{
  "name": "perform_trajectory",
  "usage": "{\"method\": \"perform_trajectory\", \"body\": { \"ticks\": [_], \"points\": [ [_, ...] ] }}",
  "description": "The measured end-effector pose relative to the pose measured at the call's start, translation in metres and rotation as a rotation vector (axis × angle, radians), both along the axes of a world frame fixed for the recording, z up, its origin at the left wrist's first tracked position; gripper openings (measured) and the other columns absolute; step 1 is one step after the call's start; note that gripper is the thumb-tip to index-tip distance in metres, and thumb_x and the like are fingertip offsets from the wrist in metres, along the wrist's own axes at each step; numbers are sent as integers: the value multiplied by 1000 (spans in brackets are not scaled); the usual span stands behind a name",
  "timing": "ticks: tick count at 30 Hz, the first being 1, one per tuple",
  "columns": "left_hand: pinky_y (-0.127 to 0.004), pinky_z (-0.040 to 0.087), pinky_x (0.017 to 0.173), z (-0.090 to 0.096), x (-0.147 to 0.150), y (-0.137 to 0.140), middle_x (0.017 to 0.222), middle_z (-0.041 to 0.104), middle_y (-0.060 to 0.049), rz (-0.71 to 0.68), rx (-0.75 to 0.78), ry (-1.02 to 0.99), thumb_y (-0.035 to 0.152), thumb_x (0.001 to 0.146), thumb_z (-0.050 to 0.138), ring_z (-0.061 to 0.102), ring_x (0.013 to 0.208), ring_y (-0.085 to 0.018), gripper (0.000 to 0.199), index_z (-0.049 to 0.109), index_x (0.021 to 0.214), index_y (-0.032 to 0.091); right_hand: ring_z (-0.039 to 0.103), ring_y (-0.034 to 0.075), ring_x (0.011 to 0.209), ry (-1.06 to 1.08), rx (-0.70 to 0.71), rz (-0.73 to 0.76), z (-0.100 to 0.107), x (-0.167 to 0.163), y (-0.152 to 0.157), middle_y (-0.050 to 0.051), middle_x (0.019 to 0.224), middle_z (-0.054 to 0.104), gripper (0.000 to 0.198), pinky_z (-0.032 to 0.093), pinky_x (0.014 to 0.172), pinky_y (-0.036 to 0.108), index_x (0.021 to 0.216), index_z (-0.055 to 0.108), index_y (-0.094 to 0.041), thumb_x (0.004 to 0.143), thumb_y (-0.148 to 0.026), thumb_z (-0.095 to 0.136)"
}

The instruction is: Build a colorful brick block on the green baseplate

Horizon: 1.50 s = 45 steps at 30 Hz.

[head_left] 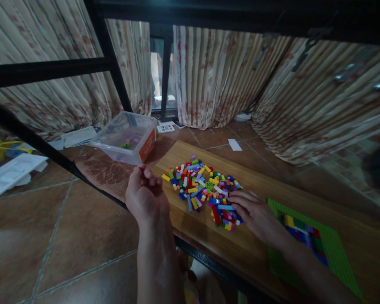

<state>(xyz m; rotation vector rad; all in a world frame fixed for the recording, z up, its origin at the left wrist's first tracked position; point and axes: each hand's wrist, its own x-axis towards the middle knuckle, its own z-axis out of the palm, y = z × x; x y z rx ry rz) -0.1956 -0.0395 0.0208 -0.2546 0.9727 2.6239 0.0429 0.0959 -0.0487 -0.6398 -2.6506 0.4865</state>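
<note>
A heap of small colourful toy building bricks [194,181] is spread over a wooden board [250,257]. My right hand [253,213] reaches into the right side of the heap, its fingers stretched out and touching bricks beside a light blue long brick [226,207]. Left of the heap, my left hand [148,196] is raised with the palm turned up. Its fingers curl in against the thumb, and whatever they may hold is hidden. A green baseplate [342,257] lies on the right, partly under my right forearm, with several bricks [304,236] attached.
Behind my left hand stands a clear plastic box [122,152] with a few bricks inside. Black metal bars [50,66] cross the upper left. White packaging [14,173] and a paper slip [234,145] lie on the tiled floor. Striped curtains [212,76] hang at the back.
</note>
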Motion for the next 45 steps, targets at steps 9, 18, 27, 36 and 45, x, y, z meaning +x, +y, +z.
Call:
{"method": "perform_trajectory", "body": {
  "ticks": [9, 18, 27, 36, 45],
  "points": [
    [-17, 28, 44, 2, 6, 6, 55, 42, 9, -27, -24, 9, 19, 74, 62, 33, 41, -1, 9, 55, 72, 15, 58, 24, 107, 37, 30, -90, 14, -39, 11, 7, 112, 68, 25, 46, 96, 44, 107, 70, -24, 91, -20, 50],
    [-17, 30, 45, 5, 13, 11, 54, 42, 8, -82, -54, 19, 18, 73, 63, 34, 42, -2, 7, 57, 73, 14, 55, 23, 106, -149, 12, 75, 14, -87, 37, 8, 108, 69, 31, 43, 96, 39, 112, 69, -20, 85, -11, 56],
    [-20, 39, 50, -13, 40, 33, 68, 64, -3, -605, -378, 349, 26, 66, 79, 53, 54, -10, 20, 69, 77, 14, 61, 22, 110, 219, -85, -163, 31, -61, -2, 5, 118, 68, 38, 47, 98, 41, 124, 60, -26, 87, -18, 56],
    [-24, 47, 64, -17, 87, 46, 75, 67, -4, -1039, -294, 615, 28, 77, 70, 59, 67, -14, 15, 72, 84, 15, 64, 21, 98, 558, -202, -363, 42, -21, -43, 5, 108, 69, 34, 53, 87, 38, 117, 64, -28, 83, -25, 64],
    [-30, 52, 75, -21, 100, 50, 85, 70, -6, -1076, -283, 746, 31, 80, 68, 64, 81, -19, 17, 74, 90, 18, 65, 17, 83, 688, -446, -311, 36, -12, -38, 2, 91, 71, 19, 54, 73, 30, 102, 73, -28, 87, -33, 62]
  ]
}}
